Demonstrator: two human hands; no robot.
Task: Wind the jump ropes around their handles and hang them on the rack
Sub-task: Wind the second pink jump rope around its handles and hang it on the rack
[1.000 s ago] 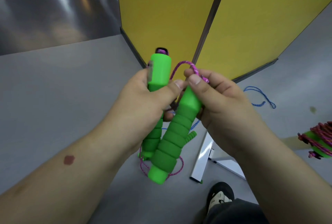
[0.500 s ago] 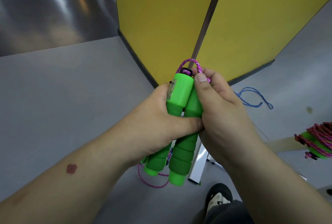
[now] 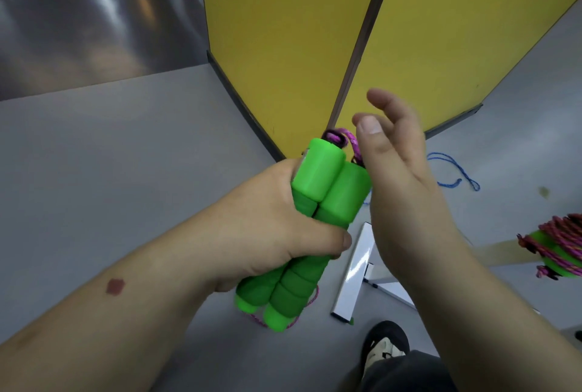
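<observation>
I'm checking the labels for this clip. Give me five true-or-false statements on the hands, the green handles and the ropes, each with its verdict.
1. The left hand grips both green foam jump-rope handles side by side. True.
2. The right hand is closed around the handles. False: it is open, beside them.
3. A thin blue rope lies on the grey floor. True.
4. The pink braided rope is wound tightly around the held handles. False: it only loops out of their tops.
5. The panels behind are red. False: the yellow panels are yellow.
</observation>
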